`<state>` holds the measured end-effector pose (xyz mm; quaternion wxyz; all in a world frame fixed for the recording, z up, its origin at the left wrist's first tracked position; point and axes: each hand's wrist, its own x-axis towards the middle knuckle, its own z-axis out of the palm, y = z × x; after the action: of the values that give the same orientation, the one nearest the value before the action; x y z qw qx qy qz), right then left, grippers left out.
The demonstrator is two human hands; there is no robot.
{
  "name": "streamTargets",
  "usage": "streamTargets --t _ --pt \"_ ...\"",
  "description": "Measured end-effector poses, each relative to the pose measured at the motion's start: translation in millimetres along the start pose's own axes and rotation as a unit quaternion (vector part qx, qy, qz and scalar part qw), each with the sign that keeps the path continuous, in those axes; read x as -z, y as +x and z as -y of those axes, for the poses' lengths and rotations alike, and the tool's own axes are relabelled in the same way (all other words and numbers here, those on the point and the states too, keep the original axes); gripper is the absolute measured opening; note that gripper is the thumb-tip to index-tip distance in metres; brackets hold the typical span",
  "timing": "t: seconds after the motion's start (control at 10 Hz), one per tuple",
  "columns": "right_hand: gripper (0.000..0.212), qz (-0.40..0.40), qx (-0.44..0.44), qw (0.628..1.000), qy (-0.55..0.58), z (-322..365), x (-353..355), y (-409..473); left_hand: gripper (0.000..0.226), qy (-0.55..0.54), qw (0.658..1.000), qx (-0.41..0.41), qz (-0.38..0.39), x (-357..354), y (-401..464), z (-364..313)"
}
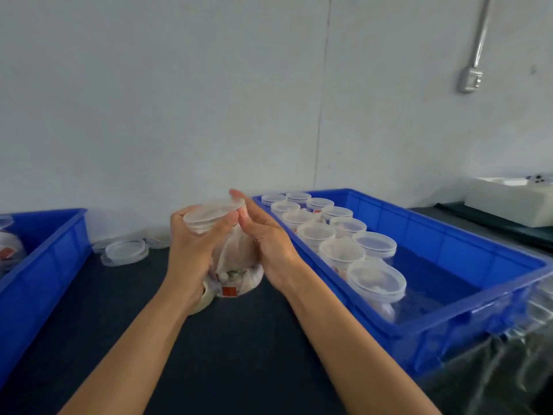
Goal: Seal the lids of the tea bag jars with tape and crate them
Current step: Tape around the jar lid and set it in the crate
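Head view. The tea bag jar [236, 253] was held above the dark bench [239, 339], between the two blue crates, tilted with its lid [214, 215] leaning toward the left. The left hand [191, 244] gripped it, fingers curled round the neck just under the lid, forearm reaching in from lower left. A tape roll [205, 299] sat under that wrist; whether it hung on the hand or lay on the bench could not be told.

The right hand [263, 235] lay along the jar's right side, fingers nearly straight and pointing up past the lid rim, palm against the clear wall; it held nothing.

Risks, as judged: the jar was carried mainly by one hand at the neck, so a slack grip could have let it slide or turn. No tape could be made out on the lid seam, so a poorly pressed strip could have lifted. The right crate [449, 250] held two rows of lidded jars [375, 283] along its left side; setting this one down carelessly could have knocked a neighbour. Loose lids [125, 250] lay at the bench's back edge, by the left crate [45, 265].
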<state>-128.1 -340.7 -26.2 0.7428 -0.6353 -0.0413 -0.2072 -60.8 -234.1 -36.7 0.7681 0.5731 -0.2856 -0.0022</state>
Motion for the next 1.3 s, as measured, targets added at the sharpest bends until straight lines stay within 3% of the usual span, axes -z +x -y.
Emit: streamTargets --t 0.3,0.5,0.6,0.7,0.8,1.0,1.2,1.3 --pt "0.035 -0.146 0.164 0.96 -0.175 81.4 91.8 -50.5 0.08 0.02 0.991 0.001 0.131 -136.7 -14.0 -28.0" --pt "0.048 -0.21 0.204 0.923 -0.248 102.9 161.4 -86.1 0.081 0.081 0.965 -0.033 0.248 -206.4 -26.5 -22.5" --pt "0.049 -0.232 0.176 0.918 -0.269 95.5 186.9 -100.9 0.072 0.16 0.956 -0.057 0.24 -228.6 -38.9 -5.0" --pt "0.039 -0.277 0.143 0.913 -0.262 77.2 202.6 -107.7 0.081 0.257 0.937 -0.048 0.233 -240.2 -49.1 11.7" --pt "0.028 -0.311 0.09 0.91 -0.259 59.2 218.4 -111.7 0.084 0.363 0.898 -0.062 0.242 -245.1 -54.3 23.3" --pt "0.025 -0.288 -0.083 0.906 -0.298 54.6 245.3 -118.5 0.093 0.509 0.799 -0.087 0.307 -250.3 -61.1 35.0" --pt "0.037 -0.231 -0.221 0.875 -0.365 58.7 256.0 -112.5 0.1 0.569 0.714 -0.073 0.403 -243.8 -60.8 31.8" --pt "0.039 -0.199 -0.256 0.87 -0.372 62.4 257.2 -108.2 0.096 0.591 0.672 -0.104 0.433 -234.9 -60.5 33.0"
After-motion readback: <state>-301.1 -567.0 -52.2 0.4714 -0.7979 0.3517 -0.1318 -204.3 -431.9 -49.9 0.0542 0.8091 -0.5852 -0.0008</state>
